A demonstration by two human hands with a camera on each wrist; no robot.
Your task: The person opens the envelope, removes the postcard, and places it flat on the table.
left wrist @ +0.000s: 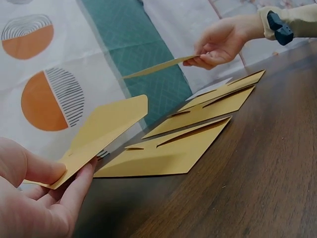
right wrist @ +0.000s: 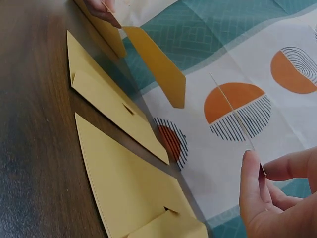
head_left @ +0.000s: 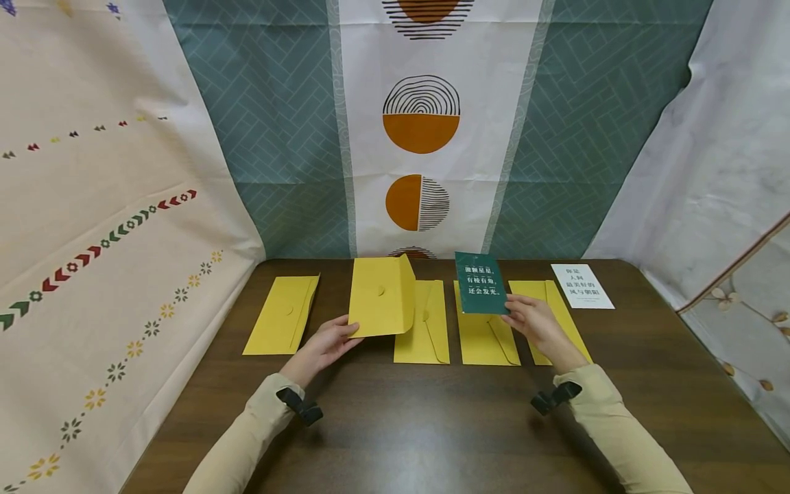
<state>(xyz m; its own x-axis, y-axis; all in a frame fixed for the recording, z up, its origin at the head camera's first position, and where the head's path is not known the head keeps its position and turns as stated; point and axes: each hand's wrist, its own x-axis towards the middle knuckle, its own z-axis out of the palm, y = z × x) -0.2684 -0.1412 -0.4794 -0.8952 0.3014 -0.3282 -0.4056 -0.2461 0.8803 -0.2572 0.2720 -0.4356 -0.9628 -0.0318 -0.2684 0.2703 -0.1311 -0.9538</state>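
Observation:
My left hand [head_left: 327,343] grips a yellow envelope [head_left: 376,295] by its lower corner, raised over the table with its flap angled out to the right. In the left wrist view the thumb [left wrist: 47,168] presses on one face of that envelope, with fingers behind it. To the right, my right hand [head_left: 538,322] pinches a dark green card [head_left: 480,283] with white lettering at its lower right corner. The right wrist view shows this card [right wrist: 233,111] nearly edge-on between thumb and fingers. It is held above a row of yellow envelopes, overlapping one of them in the head view.
On the brown table [head_left: 395,432] lie a yellow envelope [head_left: 280,315] at the left and several more to the right, including ones in the middle [head_left: 422,343] and beyond [head_left: 494,346]. A white printed card [head_left: 583,287] lies at the back right. Patterned cloth [head_left: 284,137] hangs behind.

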